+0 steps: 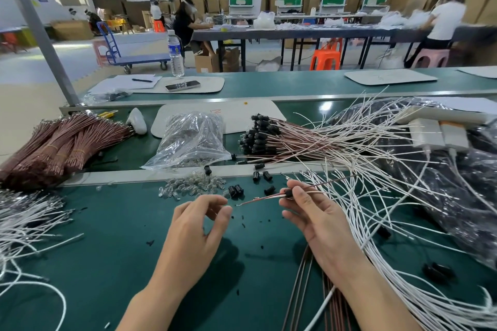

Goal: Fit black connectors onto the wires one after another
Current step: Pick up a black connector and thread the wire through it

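My right hand (309, 212) pinches a brown and a white wire (258, 199) together, with a black connector (288, 193) on them at my fingertips. The wire tips point left toward my left hand (199, 226), whose fingers are curled with thumb and forefinger close together; whether they hold something small I cannot tell. Loose black connectors (235, 191) lie on the green mat just beyond my hands, beside a scatter of small clear bulbs (188, 187). A pile of wires fitted with connectors (258, 137) lies further back.
Loose white wires (376, 196) spread over the right side, more white wires (24, 223) at the left. Bundled brown wires (61, 142) lie at back left, a clear plastic bag (192, 140) in the middle. Black bags (443, 183) sit at right. People work at tables behind.
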The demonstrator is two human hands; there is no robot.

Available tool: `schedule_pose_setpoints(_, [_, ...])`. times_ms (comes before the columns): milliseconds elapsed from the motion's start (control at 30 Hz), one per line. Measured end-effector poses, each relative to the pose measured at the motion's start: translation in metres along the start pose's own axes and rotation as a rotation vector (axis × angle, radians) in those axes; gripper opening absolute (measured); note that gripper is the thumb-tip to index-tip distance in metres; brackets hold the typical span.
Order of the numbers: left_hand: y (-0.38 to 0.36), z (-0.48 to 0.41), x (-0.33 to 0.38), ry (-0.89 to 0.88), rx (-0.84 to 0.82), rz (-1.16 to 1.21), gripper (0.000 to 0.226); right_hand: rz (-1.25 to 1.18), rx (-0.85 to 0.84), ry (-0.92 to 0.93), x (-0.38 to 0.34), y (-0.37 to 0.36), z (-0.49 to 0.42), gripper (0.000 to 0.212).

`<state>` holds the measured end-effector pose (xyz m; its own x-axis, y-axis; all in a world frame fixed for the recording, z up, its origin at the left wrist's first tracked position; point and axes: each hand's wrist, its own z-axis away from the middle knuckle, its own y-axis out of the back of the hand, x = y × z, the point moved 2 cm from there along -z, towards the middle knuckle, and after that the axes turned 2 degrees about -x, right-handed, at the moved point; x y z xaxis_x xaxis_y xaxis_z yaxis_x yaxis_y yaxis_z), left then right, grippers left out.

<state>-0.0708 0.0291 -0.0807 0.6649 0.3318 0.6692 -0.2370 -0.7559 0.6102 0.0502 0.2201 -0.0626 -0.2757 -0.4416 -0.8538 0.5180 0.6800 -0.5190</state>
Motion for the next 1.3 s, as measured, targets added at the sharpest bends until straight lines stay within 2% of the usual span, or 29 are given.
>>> schedule_pose_setpoints(333, [0.000,0.002,0.005,-0.056,-0.034,0.018,0.020,0.012,-0.001,-0.011,-0.001,-0.002,0.002,0.022])
schedule_pose_setpoints(567, [-0.004,0.000,0.007,-0.075,-0.048,-0.035,0.012,0.042,-0.006,-0.004,0.000,-0.005,0.003,0.025])
schedule_pose_setpoints(967, [-0.008,0.000,0.009,-0.048,0.002,0.117,0.023,0.063,-0.088,-0.057,0.006,-0.011,0.006,0.026])
schedule_pose_setpoints(1133, [-0.013,0.002,0.011,-0.051,-0.037,0.132,0.022,0.083,-0.133,-0.066,0.013,-0.015,0.007,0.040])
schedule_pose_setpoints(1300, [-0.011,0.001,0.013,-0.040,-0.017,0.160,0.017,0.097,-0.142,-0.042,0.013,-0.015,0.007,0.033])
